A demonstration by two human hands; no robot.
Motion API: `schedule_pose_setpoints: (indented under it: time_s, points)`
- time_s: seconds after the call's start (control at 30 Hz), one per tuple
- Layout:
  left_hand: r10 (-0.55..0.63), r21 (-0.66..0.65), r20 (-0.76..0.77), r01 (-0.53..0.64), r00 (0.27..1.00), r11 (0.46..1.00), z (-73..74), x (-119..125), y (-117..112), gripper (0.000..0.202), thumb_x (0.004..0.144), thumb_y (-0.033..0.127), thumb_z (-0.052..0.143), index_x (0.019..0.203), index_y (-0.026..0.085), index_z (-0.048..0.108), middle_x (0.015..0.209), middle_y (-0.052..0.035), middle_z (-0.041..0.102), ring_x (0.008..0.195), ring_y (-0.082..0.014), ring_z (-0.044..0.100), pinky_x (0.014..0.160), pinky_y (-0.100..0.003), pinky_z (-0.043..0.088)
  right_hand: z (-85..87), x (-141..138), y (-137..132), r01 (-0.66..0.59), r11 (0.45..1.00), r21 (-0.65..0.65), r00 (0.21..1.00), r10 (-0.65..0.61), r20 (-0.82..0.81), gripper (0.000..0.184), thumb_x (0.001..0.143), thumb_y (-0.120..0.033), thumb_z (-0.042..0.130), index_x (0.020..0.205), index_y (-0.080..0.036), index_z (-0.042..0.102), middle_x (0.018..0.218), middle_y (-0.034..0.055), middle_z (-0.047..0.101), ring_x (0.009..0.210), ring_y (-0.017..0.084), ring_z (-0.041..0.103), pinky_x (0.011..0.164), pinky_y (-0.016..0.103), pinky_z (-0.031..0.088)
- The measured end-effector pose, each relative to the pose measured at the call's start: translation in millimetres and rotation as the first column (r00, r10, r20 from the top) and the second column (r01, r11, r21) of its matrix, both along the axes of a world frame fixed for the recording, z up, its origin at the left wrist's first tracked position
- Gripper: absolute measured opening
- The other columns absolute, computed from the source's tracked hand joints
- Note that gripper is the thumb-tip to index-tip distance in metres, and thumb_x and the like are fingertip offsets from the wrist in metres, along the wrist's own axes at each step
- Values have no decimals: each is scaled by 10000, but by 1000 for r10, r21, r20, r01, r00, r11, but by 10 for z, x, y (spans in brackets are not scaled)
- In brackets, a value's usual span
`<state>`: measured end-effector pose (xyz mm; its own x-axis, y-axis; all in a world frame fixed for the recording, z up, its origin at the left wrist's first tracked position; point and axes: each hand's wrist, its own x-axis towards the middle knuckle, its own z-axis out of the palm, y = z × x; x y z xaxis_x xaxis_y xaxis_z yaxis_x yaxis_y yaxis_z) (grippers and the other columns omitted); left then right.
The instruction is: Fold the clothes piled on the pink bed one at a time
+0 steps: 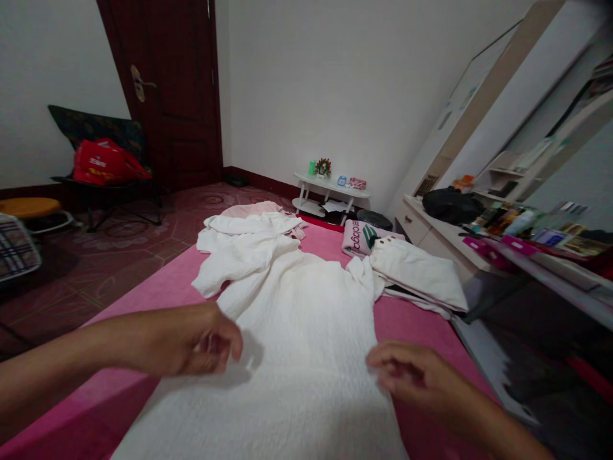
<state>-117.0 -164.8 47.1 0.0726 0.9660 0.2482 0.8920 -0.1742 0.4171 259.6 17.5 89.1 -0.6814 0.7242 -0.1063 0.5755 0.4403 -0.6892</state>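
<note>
A white textured garment [306, 326], perhaps a dress, lies spread lengthwise over a pink-covered bed [335, 246]. Above its left side hovers my left hand [204, 345], fingers loosely bent and apart, holding nothing and casting a shadow on the cloth. At the garment's right edge is my right hand [412, 377], its fingers curved with a gap between them; whether the fingertips touch the fabric I cannot tell. More white clothing [249, 233] is bunched at the far left end of the bed. Folded cream trousers [416, 268] lie at the right beside a folded lilac printed item [358, 236].
A white dresser [421, 220] with a black bag [453, 204] and bottles runs along the right. Beyond the bed stands a small white table [330, 185]. A folding chair [110, 179] holding a red bag [108, 161] is by the dark door [177, 96].
</note>
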Motion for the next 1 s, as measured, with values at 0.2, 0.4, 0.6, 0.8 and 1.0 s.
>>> schedule_pose_setpoints:
  time_s: [0.2,0.4,0.6,0.8,1.0]
  points:
    - [-47,58,4,47,999,997,372,-545,1892,275,782,241,481,953,198,692,1013,-38,696,960,-188,619,900,-294,456,-336,-499,1248,336,850,406,932,-239,-272,250,741,-254,526,934,-168,658,1070,110,643,937,222,624,776,319,498]
    - [199,105,-71,-192,977,976,22,-786,2727,324,831,224,450,1069,168,663,1151,-92,644,1060,-211,596,960,-309,430,-673,-749,1719,439,786,435,888,-452,-79,544,792,-242,515,1308,-87,437,707,46,666,710,220,648,730,323,466]
    - [282,-11,-126,-285,951,958,-242,-686,2955,771,727,348,648,1406,102,379,1194,-200,621,1069,-325,597,887,-400,457,-669,-762,1771,339,826,451,928,-373,-14,223,652,-245,677,845,-143,633,848,94,688,834,243,634,754,313,457]
    - [229,44,-85,-226,970,973,-109,-647,2565,416,734,261,595,1149,237,620,1080,-49,679,984,-236,622,844,-294,449,-551,-341,1236,652,711,264,698,-426,-576,278,767,-354,588,971,-164,591,747,35,682,616,181,635,582,272,495]
    - [-112,201,-36,117,993,973,84,-625,1514,119,768,189,538,877,187,587,1014,-51,621,871,-169,607,734,-229,453,-564,524,618,338,915,221,940,-320,-115,318,764,-427,614,568,-179,569,451,-10,548,414,146,523,414,234,385]
